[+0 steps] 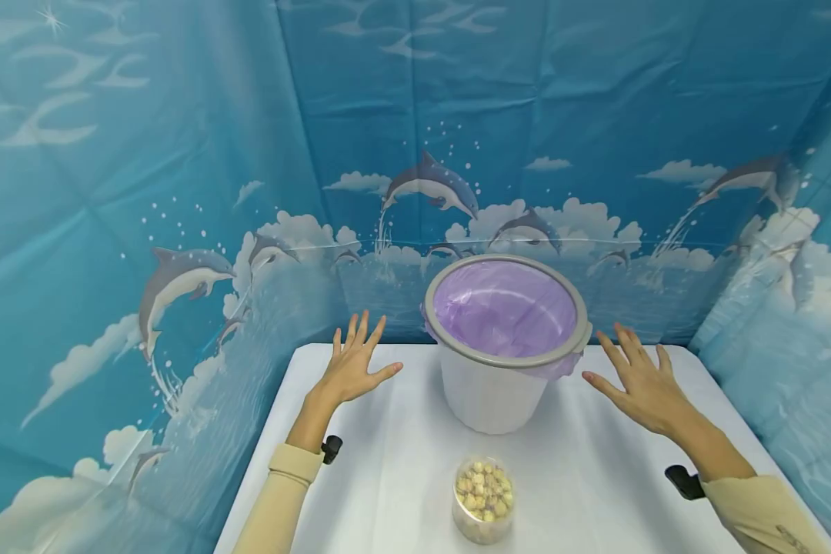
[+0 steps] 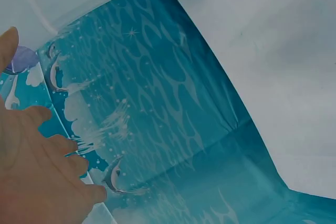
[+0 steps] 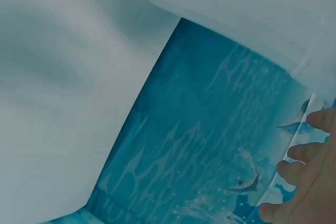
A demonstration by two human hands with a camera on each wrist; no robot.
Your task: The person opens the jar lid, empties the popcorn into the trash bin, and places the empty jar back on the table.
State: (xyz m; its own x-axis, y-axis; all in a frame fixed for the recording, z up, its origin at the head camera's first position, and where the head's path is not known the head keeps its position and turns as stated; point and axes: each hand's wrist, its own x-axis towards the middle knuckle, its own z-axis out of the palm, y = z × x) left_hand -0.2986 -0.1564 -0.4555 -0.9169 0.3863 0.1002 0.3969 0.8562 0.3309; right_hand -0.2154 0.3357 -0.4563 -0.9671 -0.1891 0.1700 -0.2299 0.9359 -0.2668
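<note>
In the head view a white bin (image 1: 492, 396) with a grey rim stands on the white table, lined with a purple bag (image 1: 505, 308) folded out over its edge. My left hand (image 1: 352, 371) is held to the left of the bin, fingers spread and nothing in it. On the other side, my right hand (image 1: 644, 388) hovers with spread fingers, also holding nothing. Nearer the front sits a clear round tub (image 1: 482, 531) full of small pale yellow pieces that look like popcorn. The wrist views show the left hand (image 2: 42, 166) and right hand (image 3: 310, 171) with fingers extended.
The white table (image 1: 402, 477) has its far edge just behind the bin. Blue curtains (image 1: 415, 92) printed with dolphins and clouds enclose the table at the back and both sides. A small black device (image 1: 331, 448) is worn at the left wrist, another (image 1: 684, 482) at the right.
</note>
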